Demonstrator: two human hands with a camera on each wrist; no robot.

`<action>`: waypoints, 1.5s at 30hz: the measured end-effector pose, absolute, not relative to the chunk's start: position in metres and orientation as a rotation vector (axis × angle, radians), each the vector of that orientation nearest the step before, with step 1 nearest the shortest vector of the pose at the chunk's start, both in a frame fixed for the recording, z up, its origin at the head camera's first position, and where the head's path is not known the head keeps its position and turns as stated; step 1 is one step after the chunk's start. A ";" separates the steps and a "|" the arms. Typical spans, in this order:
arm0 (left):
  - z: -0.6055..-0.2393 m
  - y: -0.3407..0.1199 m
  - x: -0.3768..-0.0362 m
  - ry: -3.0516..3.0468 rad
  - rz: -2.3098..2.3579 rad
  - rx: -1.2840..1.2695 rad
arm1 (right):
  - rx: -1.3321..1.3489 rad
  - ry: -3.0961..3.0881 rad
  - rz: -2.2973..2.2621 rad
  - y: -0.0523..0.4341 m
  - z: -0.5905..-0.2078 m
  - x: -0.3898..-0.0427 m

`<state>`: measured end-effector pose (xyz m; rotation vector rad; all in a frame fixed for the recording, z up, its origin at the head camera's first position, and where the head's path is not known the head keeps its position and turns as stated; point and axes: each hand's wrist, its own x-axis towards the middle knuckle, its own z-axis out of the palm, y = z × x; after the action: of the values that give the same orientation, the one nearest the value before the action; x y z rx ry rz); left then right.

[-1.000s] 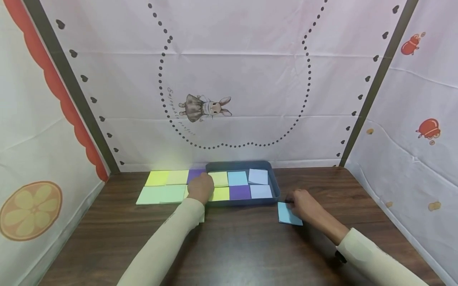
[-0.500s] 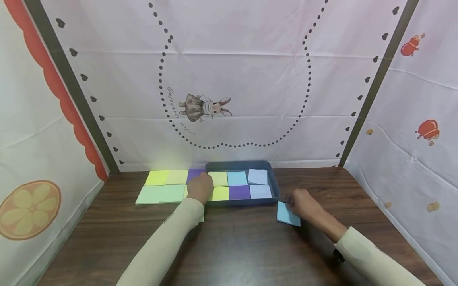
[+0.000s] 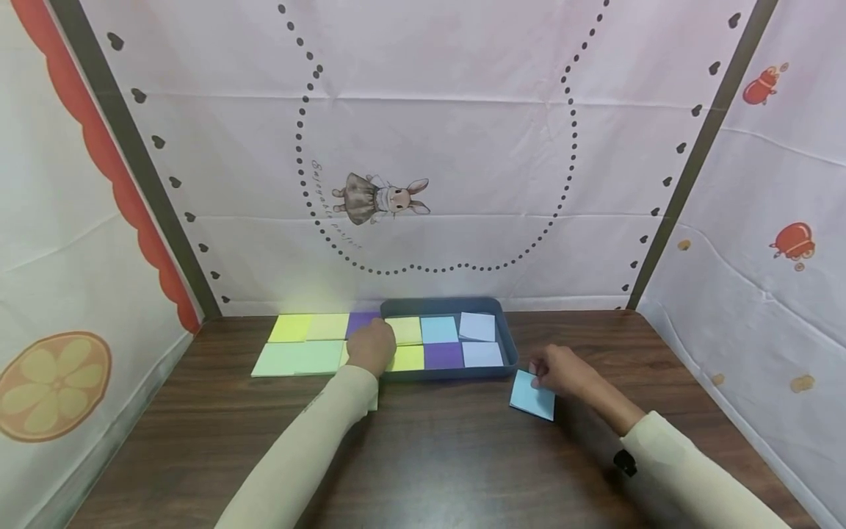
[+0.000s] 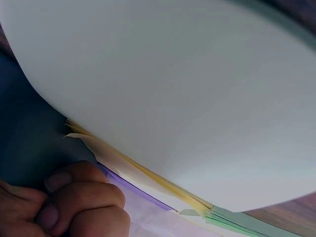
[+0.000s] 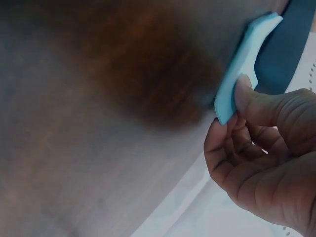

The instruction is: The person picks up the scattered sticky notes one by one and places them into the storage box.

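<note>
So the right hand (image 3: 562, 369) has a light-blue pad (image 3: 532, 399) pinched between thumb and fingers, out at about 4 o'clock from the blue tray (image 3: 439, 306). The pad looks bent in the right wrist view. Can't tell if it touches the tray corner or the table (image 3: 449, 455), since the two just line up there.

The left hand (image 3: 371, 345) is at the tray's 9 o'clock end with its fingers curled in. Whether they're gripping anything, no idea, the head view only gets the back of it and the wrist cam cuts it off at the bottom. A big pale surface (image 4: 158, 98) swallows most of that shot too.

That hand also partly covers a purple pad (image 3: 362, 322) at 11 o'clock from it, and the left sleeve (image 3: 297, 455) hides all but a pale sliver (image 3: 374, 402) of something.

Two green pads (image 3: 297, 358) sit out past it at 9 o'clock. Something black (image 3: 624, 463) is by the right cuff, too small to make out.
</note>
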<state>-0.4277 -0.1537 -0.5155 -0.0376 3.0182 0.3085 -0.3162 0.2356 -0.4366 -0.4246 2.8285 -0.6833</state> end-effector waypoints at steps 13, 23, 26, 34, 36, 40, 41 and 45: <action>-0.516 -0.153 -0.428 3.045 0.274 -0.006 | -0.531 2.731 -0.561 0.240 -0.389 -0.330; -0.518 -0.152 -0.429 3.046 0.284 -0.008 | -0.644 2.684 -0.461 0.225 -0.352 -0.342; -0.517 -0.153 -0.428 3.051 0.294 -0.016 | -0.694 2.696 -0.465 0.216 -0.342 -0.344; -0.522 -0.155 -0.430 3.065 0.259 -0.009 | -0.777 2.744 -0.526 0.193 -0.322 -0.355; -0.523 -0.154 -0.430 3.060 0.268 -0.020 | -0.782 2.751 -0.537 0.188 -0.320 -0.358; -0.522 -0.153 -0.427 3.045 0.287 -0.031 | -0.754 2.790 -0.562 0.180 -0.318 -0.367; -0.520 -0.152 -0.426 3.045 0.287 -0.029 | -0.742 2.803 -0.572 0.178 -0.318 -0.369; -0.516 -0.152 -0.423 3.070 0.287 -0.028 | -0.715 2.846 -0.596 0.171 -0.316 -0.377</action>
<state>-0.4229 -0.1516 -0.5162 -0.0282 3.0700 0.2873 -0.3772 0.1710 -0.3156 -0.7151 2.8462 -0.5963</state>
